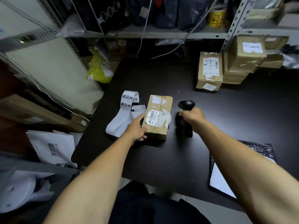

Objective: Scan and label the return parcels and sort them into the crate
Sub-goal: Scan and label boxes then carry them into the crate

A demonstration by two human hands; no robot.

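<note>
Two hands at work: my left hand [136,129] fingers grip the parcel [157,116] steady on the table [178,159], barcode up, while my right hand [192,118] fingers clasp the scanner [185,118].

Scanner [186,118]: handle largely covered by the right hand [192,118]; lower body blurred against the dark table [161,159]. Parcel [157,117]: near-left corner hidden under the left hand [137,128]; small print on its label unreadable. Label strip [126,110]: lower end partly behind the left hand. Shelf goods above blurred. Notebook [239,167] partly hidden by the right forearm.
</note>
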